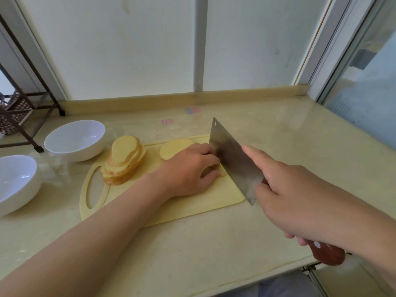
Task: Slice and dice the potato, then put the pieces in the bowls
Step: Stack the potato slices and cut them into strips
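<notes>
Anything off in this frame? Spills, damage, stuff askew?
Nothing spilled or damaged. Only oddity: the stack of potato slices leans, fanned out, at the left end of the cutting board, which sits skewed on the counter.

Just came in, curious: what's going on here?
A person is cutting potato on a yellow cutting board. The right hand grips a cleaver, forefinger laid on the blade; the left hand holds down the potato piece beside it. A stack of slices leans on the board. The far bowl and near bowl show no potato yet.

white bowls (75, 139), yellow board (162, 207), red-brown handle (327, 252)
</notes>
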